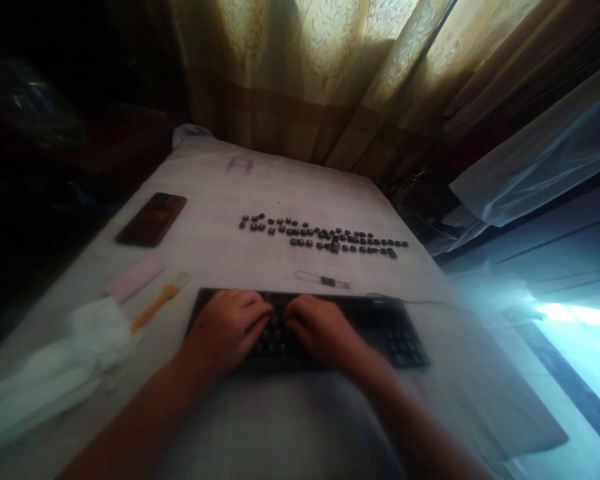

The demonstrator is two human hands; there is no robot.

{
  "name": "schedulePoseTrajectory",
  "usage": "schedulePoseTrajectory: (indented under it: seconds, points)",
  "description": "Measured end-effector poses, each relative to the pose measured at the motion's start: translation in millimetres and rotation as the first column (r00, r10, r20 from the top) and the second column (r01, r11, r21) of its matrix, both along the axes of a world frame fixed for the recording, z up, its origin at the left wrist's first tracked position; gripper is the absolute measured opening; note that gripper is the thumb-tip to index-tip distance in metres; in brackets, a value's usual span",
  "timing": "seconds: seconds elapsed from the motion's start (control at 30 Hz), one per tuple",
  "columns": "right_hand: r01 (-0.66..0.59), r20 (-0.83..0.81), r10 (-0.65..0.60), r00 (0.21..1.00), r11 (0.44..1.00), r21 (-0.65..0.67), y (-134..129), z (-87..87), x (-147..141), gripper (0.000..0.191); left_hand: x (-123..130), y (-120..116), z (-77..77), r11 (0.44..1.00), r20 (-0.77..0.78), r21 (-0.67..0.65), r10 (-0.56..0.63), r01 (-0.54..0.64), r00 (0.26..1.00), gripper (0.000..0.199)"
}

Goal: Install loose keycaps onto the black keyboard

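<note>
A black keyboard lies across the near part of the cloth-covered table. Keys show in its lower middle and at its right end, while a long stretch right of centre looks bare. My left hand rests over the left part with its fingers curled together. Close beside it, my right hand is closed too, fingertips down at the upper rows. Whatever the fingertips hold, if anything, is hidden and blurred. Beyond the keyboard, several loose black keycaps lie in uneven rows. A wire keycap puller sits just behind the keyboard.
At the left are a dark phone, a pink block, a brush with an orange handle and a crumpled white cloth. The keyboard's cable runs off right. A curtain hangs behind the table.
</note>
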State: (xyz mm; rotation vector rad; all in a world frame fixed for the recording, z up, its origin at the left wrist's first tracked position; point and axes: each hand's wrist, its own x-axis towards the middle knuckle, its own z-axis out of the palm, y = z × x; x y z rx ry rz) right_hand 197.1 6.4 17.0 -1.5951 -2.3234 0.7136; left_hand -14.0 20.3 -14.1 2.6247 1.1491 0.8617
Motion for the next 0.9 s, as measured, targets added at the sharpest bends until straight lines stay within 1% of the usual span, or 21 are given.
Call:
schedulePoseTrajectory:
  seconds: [0.03,0.1,0.17,0.23,0.3,0.37,0.43,0.5,0.57,0.73,0.9]
  points:
    - [0.004,-0.049,-0.004,0.999,1.0,0.007,-0.7,-2.4,1.4,0.012,0.9,-0.6,0.1,1.0,-0.003,-0.011,-0.009,0.009,1.0,0.017]
    - [0.058,-0.179,-0.057,0.982,0.998,0.002,-2.2,-6.9,4.1,0.011,2.5,-1.6,0.3,0.999,-0.007,-0.027,-0.021,0.021,1.0,0.017]
    - [0.16,-0.34,-0.169,0.925,0.986,-0.054,-4.3,-9.8,5.6,0.008,3.9,-2.9,0.6,0.999,0.011,-0.048,-0.023,0.024,1.0,0.018]
    - [0.228,-0.482,-0.288,0.827,0.957,-0.181,-6.8,-10.8,4.4,0.006,5.4,-4.9,1.0,0.995,0.062,-0.098,-0.018,0.024,0.998,0.022]
    - [0.218,-0.577,-0.382,0.722,0.917,-0.334,-9.5,-11.1,0.1,0.008,7.6,-7.6,1.5,0.984,0.135,-0.175,0.0,0.024,0.991,0.023]
    - [0.19,-0.637,-0.463,0.616,0.873,-0.449,-11.9,-11.6,-6.1,0.012,10.3,-10.4,2.3,0.964,0.216,-0.264,0.051,0.008,0.975,0.021]
    - [0.176,-0.686,-0.515,0.514,0.846,-0.503,-13.9,-12.5,-12.4,0.017,12.9,-12.7,3.6,0.934,0.279,-0.357,0.122,-0.015,0.952,0.02]
    - [0.175,-0.722,-0.526,0.45,0.844,-0.506,-15.4,-12.9,-16.8,0.023,14.7,-13.9,5.4,0.901,0.322,-0.434,0.18,-0.025,0.929,0.021]
    - [0.181,-0.736,-0.509,0.447,0.857,-0.483,-16.8,-12.0,-18.9,0.025,15.3,-13.9,7.5,0.872,0.345,-0.489,0.209,-0.015,0.915,0.02]
    - [0.184,-0.731,-0.457,0.507,0.886,-0.426,-20.5,-6.3,-17.6,0.02,12.9,-11.5,12.5,0.808,0.371,-0.588,0.241,0.026,0.897,0.023]
    - [0.241,-0.701,-0.409,0.584,0.912,-0.332,-23.2,-3.9,-16.3,0.016,12.2,-9.9,15.7,0.793,0.378,-0.607,0.234,0.049,0.896,0.026]
